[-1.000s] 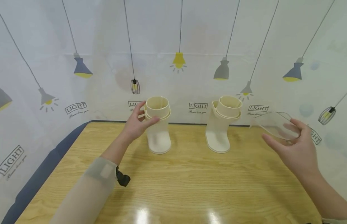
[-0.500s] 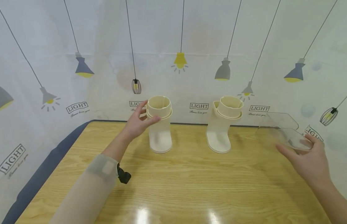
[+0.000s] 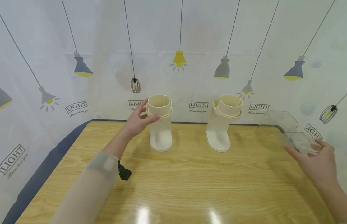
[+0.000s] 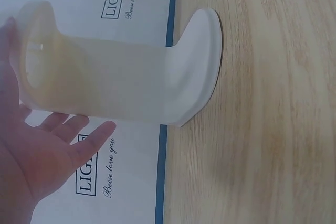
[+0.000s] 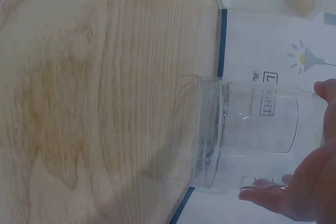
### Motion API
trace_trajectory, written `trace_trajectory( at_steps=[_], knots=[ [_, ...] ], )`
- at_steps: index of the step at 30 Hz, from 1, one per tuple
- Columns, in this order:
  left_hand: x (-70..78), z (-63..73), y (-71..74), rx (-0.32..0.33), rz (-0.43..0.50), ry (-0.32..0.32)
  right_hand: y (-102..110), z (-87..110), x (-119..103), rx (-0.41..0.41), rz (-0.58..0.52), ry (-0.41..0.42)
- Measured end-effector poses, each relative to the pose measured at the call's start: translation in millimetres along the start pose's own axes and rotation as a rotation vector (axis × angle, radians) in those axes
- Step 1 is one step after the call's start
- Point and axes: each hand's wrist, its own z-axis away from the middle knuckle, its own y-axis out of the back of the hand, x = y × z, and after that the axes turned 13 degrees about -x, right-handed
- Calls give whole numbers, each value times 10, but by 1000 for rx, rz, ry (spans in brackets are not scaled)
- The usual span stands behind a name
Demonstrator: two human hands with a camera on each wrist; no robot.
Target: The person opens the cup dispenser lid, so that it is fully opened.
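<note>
Two matching cream plastic stands with round cup-like tops and rounded flat feet stand upright at the back of the table. My left hand point(image 3: 137, 124) holds the top of the left cream stand point(image 3: 160, 133), thumb in front and fingers round its far side; the left wrist view shows this stand's tall body point(image 4: 126, 77). The right cream stand point(image 3: 218, 133) is untouched. At the right, clear plastic containers point(image 3: 282, 119) overlap, so their outlines are hard to separate. My right hand point(image 3: 316, 165) grips the nearer clear container point(image 3: 299, 141) between thumb and fingers, some seen through the plastic.
The wooden table point(image 3: 190, 180) has a dark blue back edge. Behind it hangs a pale backdrop point(image 3: 156, 37) printed with lamps and lettering. A black strap point(image 3: 124, 172) sits on my left wrist.
My right hand has moved right and slightly down from a tilted clear container held higher. The farther clear outline stays put lately while the nearer shifts right. My left hand keeps its place.
</note>
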Motion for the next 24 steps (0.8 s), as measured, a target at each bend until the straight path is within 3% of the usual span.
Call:
trace_trajectory(
  at_steps=[9,24],
  knots=[
    [-19,-38,10,-13,10,8,49,-64,88,19,-22,-50],
    [-16,-74,5,-23,24,-8,19,-136,162,12,-39,-58]
  ],
)
